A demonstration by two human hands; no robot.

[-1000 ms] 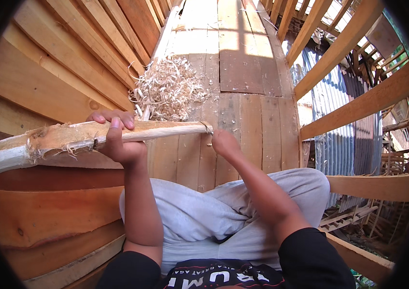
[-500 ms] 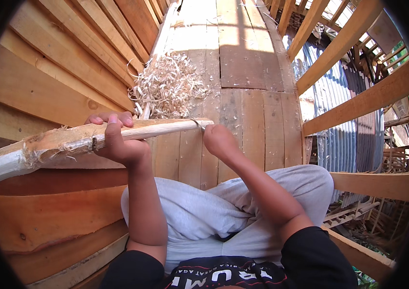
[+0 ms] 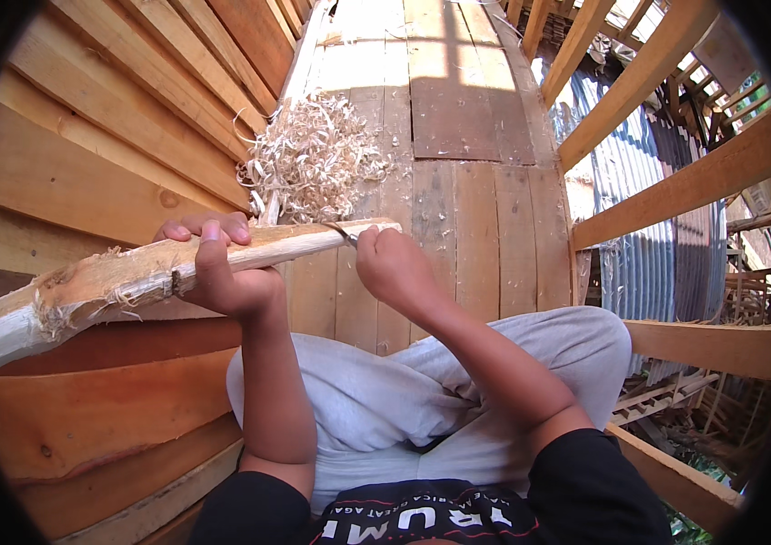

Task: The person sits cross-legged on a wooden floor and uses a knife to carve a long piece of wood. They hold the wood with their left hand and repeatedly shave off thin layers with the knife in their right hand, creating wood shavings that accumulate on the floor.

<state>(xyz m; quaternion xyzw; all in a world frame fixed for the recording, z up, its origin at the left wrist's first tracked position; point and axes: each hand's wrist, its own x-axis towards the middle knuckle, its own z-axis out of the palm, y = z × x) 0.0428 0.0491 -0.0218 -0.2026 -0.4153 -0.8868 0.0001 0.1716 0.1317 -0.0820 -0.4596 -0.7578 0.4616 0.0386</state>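
A long, slightly curved piece of pale wood (image 3: 290, 243) lies across in front of me, running from the far left edge to the middle. Its surface is partly shaved white, with frayed fibres further left. My left hand (image 3: 238, 280) is closed around it, the thumb on the near side and fingertips showing over the far side. Close to the wood's right end, my right hand (image 3: 396, 271) is closed on a knife whose thin dark blade (image 3: 346, 235) lies across the wood. The knife's handle is hidden inside my fist.
Curled wood shavings (image 3: 313, 163) are heaped on the plank floor (image 3: 458, 218) beyond the wood. A plank wall (image 3: 59, 195) stands close on the left. On the right, a wooden railing (image 3: 685, 182) borders the floor, with corrugated metal sheets (image 3: 626, 200) beyond it.
My right hand and the blade have slid left along the wood, a short way in from its right end. My left hand keeps its hold in nearly the same place.
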